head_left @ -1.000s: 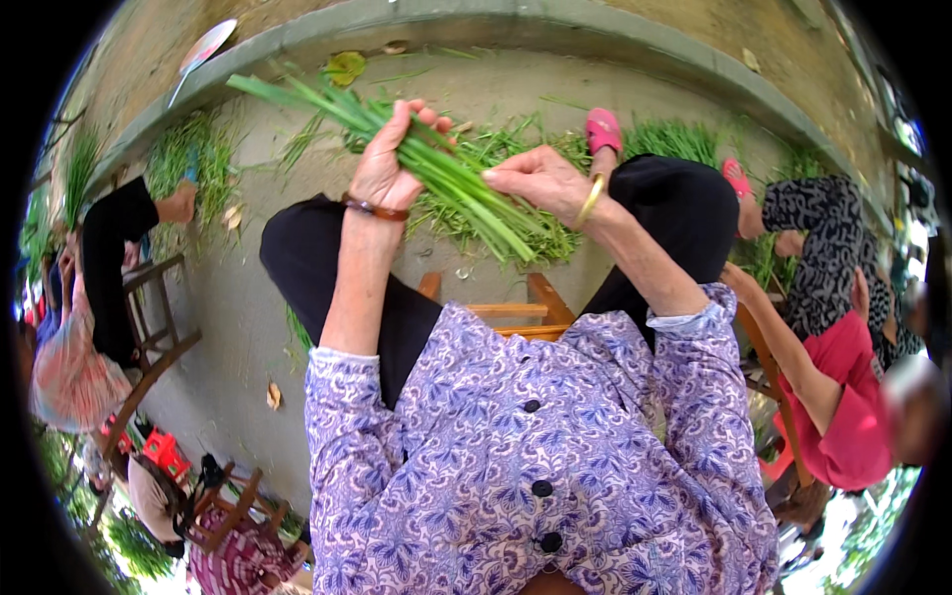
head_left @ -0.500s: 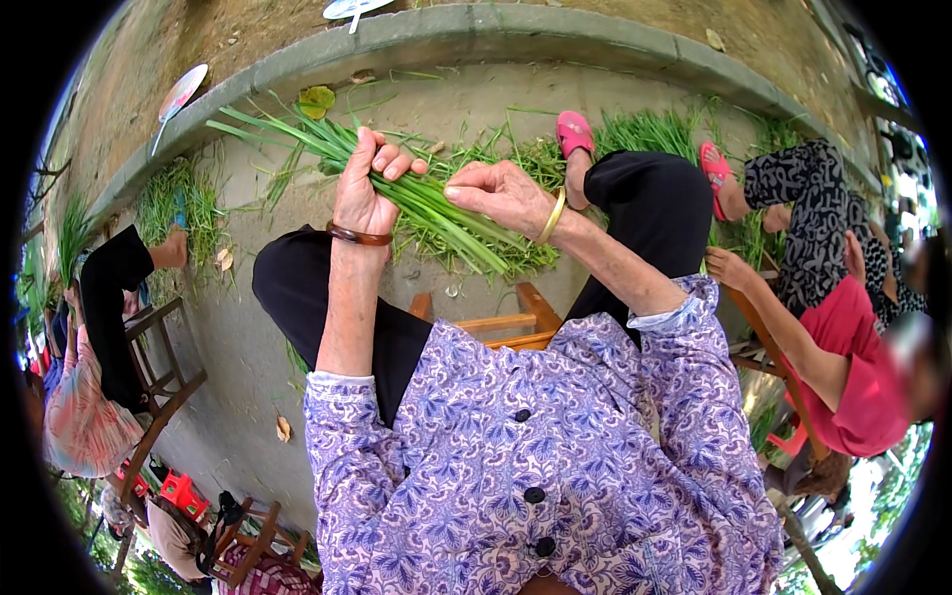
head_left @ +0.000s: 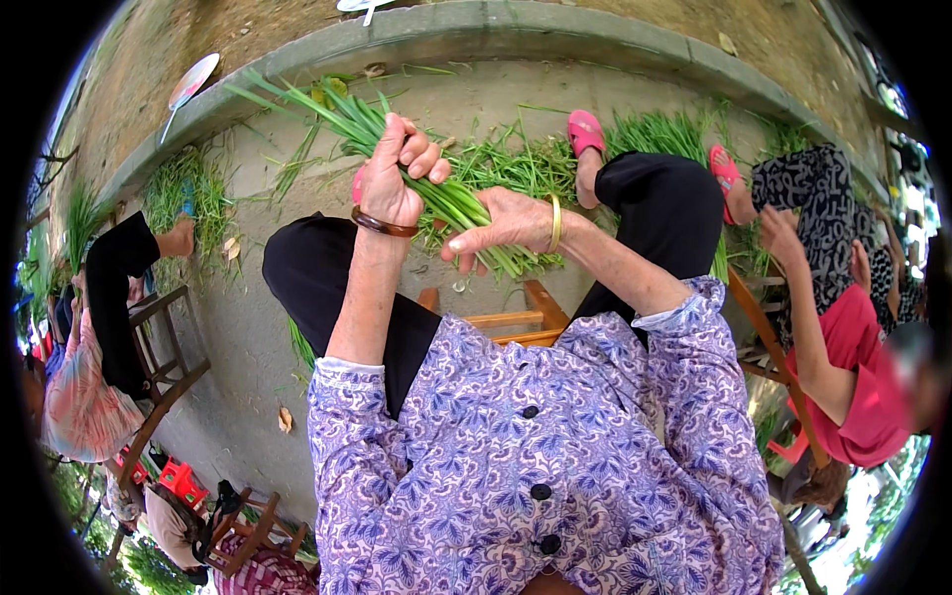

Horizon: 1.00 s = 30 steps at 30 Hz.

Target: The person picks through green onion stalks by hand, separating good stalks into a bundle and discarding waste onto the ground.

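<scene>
A bunch of long, thin green stalks (head_left: 337, 116) slants in front of me, leafy tips at upper left and lower ends at right. My left hand (head_left: 399, 174), with a brown bangle at its wrist, is closed round the middle of the bunch. Lower down, my right hand (head_left: 504, 222) lies across the stalks, thumb over the near side and fingertips partly hidden behind them; it wears a yellow bangle. More cut green stalks (head_left: 526, 164) lie loose on the ground beyond my hands.
A low concrete kerb (head_left: 555, 30) curves across the far side. Beneath me is a wooden stool (head_left: 540, 302). At right sits a person in a red top (head_left: 858, 372); at left, another in a patterned top (head_left: 94, 402). Hand fans (head_left: 191, 81) lie by the kerb.
My right hand has gone from a pinch above the bunch to lying round its lower part, thumb spread downward. My left hand keeps its hold. The person at right has raised a hand.
</scene>
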### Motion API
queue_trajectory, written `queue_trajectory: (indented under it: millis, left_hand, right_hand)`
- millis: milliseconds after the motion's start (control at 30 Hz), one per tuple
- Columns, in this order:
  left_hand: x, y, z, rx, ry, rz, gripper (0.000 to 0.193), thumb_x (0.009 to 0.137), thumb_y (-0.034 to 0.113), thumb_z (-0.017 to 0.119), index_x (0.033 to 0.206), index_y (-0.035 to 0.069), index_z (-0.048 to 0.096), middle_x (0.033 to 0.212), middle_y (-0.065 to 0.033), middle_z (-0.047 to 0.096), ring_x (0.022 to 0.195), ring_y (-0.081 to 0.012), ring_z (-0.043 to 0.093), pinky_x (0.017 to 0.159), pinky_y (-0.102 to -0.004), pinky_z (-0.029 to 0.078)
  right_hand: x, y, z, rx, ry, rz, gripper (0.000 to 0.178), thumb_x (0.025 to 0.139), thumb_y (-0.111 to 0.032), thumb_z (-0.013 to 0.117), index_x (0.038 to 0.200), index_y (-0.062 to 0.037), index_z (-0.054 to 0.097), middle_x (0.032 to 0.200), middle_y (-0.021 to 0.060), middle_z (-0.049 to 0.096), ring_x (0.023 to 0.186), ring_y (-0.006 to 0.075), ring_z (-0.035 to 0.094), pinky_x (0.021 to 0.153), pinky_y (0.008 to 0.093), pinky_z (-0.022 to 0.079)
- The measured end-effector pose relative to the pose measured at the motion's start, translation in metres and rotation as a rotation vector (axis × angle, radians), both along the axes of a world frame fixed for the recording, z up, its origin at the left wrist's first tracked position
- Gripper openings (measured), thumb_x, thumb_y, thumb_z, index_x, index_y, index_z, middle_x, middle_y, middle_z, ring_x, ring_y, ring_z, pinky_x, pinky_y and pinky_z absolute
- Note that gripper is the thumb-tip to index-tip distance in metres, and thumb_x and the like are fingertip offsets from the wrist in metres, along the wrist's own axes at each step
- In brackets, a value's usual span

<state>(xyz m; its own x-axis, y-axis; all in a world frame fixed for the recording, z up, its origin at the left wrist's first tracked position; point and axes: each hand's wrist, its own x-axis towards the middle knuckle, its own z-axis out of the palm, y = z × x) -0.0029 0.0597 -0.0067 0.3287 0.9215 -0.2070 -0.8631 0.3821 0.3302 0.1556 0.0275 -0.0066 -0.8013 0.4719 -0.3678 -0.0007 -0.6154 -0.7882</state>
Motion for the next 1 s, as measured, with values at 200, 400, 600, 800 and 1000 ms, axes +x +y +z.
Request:
queue_trajectory:
  millis: [200,400,600,800,1000]
  left_hand:
    - [-0.001,-0.001,-0.001,-0.02,0.056,-0.074,0.023,0.088,0.028,0.039,0.079,0.007,0.046,0.054,0.0036,0.033,0.047,-0.0087,0.035,0.051,-0.0289,0.039]
    - [-0.003,0.0,-0.002,-0.031,0.092,-0.11,0.024,0.086,0.029,0.043,0.076,0.008,0.046,0.058,0.0009,0.042,0.057,-0.0157,0.047,0.06,-0.0343,0.046]
    - [-0.003,0.002,0.007,-0.018,0.171,-0.129,0.025,0.086,0.03,0.042,0.075,0.008,0.045,0.064,-0.003,0.047,0.066,-0.0206,0.053,0.066,-0.0381,0.047]
    - [-0.001,0.0,0.015,0.076,0.017,-0.289,0.031,0.087,0.036,0.036,0.071,0.01,0.039,0.053,0.0039,0.032,0.046,-0.0085,0.036,0.046,-0.026,0.039]
    - [0.007,-0.011,0.02,0.024,0.26,-0.44,0.036,0.085,0.04,0.039,0.064,0.011,0.036,0.049,0.0042,0.027,0.038,-0.0061,0.028,0.035,-0.0212,0.031]
  right_hand:
    - [-0.006,-0.014,-0.001,-0.093,0.036,0.014,0.023,0.079,-0.025,0.055,0.073,-0.0041,0.047,0.054,0.0004,0.044,0.046,0.01,0.049,0.041,0.0241,0.043]
    - [-0.013,-0.026,-0.007,-0.133,-0.004,-0.106,0.028,0.08,-0.026,0.054,0.064,-0.008,0.039,0.048,-0.0028,0.036,0.036,0.0061,0.035,0.032,0.021,0.03]
    - [-0.016,-0.029,-0.005,-0.051,-0.045,-0.138,0.03,0.078,-0.029,0.055,0.064,-0.0073,0.039,0.047,-0.0021,0.037,0.034,0.0063,0.034,0.03,0.0211,0.029]
    - [-0.015,-0.029,-0.01,0.125,-0.04,-0.057,0.03,0.076,-0.032,0.057,0.07,-0.0043,0.046,0.05,-0.0016,0.041,0.044,0.007,0.041,0.04,0.0219,0.036]
    - [0.01,-0.001,-0.018,0.332,0.084,0.041,0.065,0.07,-0.048,0.058,0.111,-0.0005,0.044,0.101,0.0063,0.051,0.088,0.0143,0.05,0.084,0.029,0.037]
